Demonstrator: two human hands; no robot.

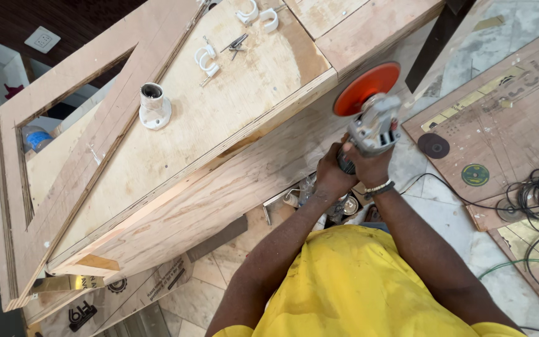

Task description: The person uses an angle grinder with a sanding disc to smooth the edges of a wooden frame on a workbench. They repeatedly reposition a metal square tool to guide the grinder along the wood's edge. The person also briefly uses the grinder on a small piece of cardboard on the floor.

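Near the upper right of the frame, both hands are clenched around an angle grinder (372, 125): the left hand (332, 175) wraps the grip from the left, the right hand (369, 165) from the right, touching each other. Its orange sanding disc (366, 87) sits against the edge of the plywood cabinet (207, 137). This looks like sanding of that edge; moving along calls for a firm two-handed hold and a flat disc. White cable clips (206, 60) lie on the panel, spare discs (433, 145) on the floor.
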